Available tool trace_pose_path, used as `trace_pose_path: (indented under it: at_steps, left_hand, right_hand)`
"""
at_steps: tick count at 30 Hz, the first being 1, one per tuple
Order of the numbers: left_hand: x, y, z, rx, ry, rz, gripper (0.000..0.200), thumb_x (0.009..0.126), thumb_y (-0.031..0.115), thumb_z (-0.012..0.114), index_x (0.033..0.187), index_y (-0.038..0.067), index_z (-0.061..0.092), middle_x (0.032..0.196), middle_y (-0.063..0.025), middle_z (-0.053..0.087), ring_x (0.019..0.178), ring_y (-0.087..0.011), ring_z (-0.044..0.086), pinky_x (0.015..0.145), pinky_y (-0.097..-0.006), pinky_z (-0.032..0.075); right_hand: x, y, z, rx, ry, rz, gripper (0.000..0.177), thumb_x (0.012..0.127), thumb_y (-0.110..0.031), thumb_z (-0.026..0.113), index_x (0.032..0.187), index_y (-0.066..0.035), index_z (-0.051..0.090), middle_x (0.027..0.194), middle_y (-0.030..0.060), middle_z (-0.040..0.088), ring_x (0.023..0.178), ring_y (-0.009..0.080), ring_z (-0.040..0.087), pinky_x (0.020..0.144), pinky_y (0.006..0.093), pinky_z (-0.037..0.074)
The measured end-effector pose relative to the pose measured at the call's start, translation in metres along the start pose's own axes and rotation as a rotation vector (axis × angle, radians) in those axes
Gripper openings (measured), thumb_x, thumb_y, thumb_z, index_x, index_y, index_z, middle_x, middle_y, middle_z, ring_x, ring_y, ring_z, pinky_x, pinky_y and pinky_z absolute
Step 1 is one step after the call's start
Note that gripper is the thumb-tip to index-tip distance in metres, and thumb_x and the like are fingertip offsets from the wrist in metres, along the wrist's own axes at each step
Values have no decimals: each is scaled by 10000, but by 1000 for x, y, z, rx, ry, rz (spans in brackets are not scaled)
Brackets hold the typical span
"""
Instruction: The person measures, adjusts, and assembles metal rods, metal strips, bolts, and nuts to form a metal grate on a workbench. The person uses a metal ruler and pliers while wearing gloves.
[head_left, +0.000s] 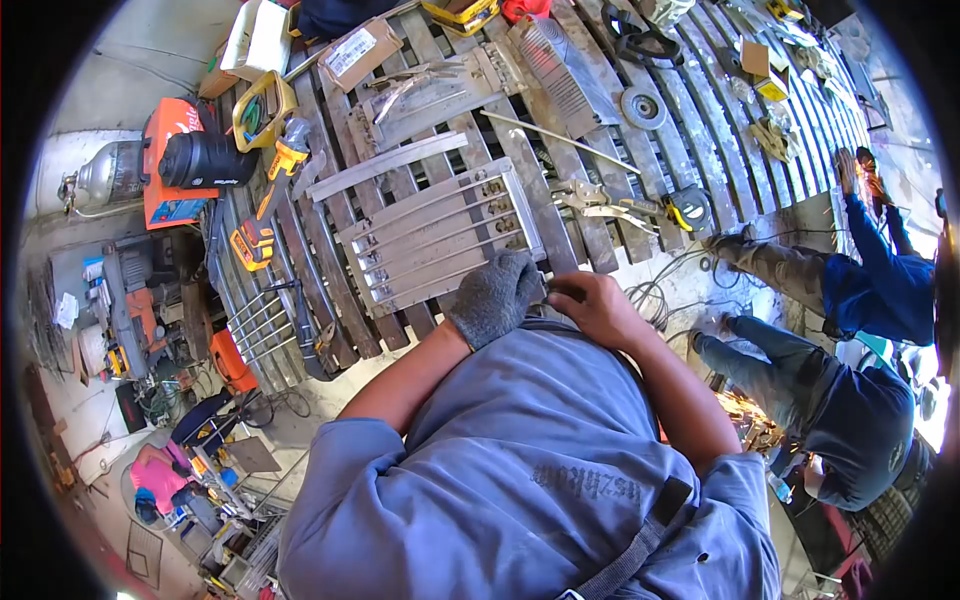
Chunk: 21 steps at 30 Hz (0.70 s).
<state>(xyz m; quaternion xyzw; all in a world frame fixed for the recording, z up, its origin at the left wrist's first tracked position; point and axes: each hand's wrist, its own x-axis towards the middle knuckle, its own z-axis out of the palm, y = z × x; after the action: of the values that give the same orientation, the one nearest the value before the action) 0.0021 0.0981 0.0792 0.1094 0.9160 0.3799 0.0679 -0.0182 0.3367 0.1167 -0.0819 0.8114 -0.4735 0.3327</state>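
Note:
My left hand (pixel 493 302), in a grey work glove, is closed in front of my belly at the bench's near edge. Beside it, my bare right hand (pixel 598 310) pinches with thumb and fingers close to the glove. Something small may be between the two hands, but I cannot make out what it is. Just beyond the glove lies a flat metal plate (pixel 405 222) with several thin rods (pixel 425 262) across it. Locking pliers (pixel 590 197) and a tape measure (pixel 688 209) rest to the right of the plate.
The slatted metal bench (pixel 610 95) carries a yellow cordless grinder (pixel 262 215), a metal strip (pixel 390 165), a grinding disc (pixel 644 107) and a cardboard box (pixel 360 53). Cables (pixel 655 290) lie on the floor. Two people (pixel 865 430) work at right amid sparks; another person (pixel 160 475) is lower left.

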Motion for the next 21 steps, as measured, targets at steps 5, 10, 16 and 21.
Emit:
trace_pose_path:
  at_steps: [5, 10, 16, 21]
  left_hand:
    - [-7, -20, -15, -115, -68, -43, 181, 1019, 218, 784, 1072, 58, 720, 996, -213, 737, 915, -452, 736, 777, -516, 596]
    - [-8, -61, -16, -157, -160, -16, 142, 1012, 187, 774, 1008, 51, 734, 966, -208, 734, 876, -437, 727, 760, -493, 591]
    - [8, -85, -12, -110, -263, 145, 140, 1014, 201, 756, 983, 66, 733, 939, -194, 731, 878, -416, 733, 759, -500, 589]
    - [17, -99, -6, 133, -255, 358, 134, 1021, 245, 737, 989, 116, 725, 917, -138, 717, 844, -354, 727, 748, -482, 594]
  right_hand:
    - [17, 2, 40, 58, 47, 36, 297, 1011, -213, 796, 1186, 27, 784, 1110, 238, 816, 1023, 366, 805, 909, 444, 611]
    - [30, 13, 91, 104, 258, 48, 253, 984, -171, 821, 1153, 14, 785, 1077, 206, 805, 987, 382, 792, 875, 446, 616]
    - [30, 24, 138, -103, 544, -39, 248, 955, -157, 831, 1173, -60, 766, 1032, 142, 755, 909, 361, 761, 799, 459, 616]
    - [49, 46, 165, -330, 726, -153, 233, 940, -133, 824, 1161, -98, 758, 1013, 103, 741, 858, 349, 746, 753, 466, 606]
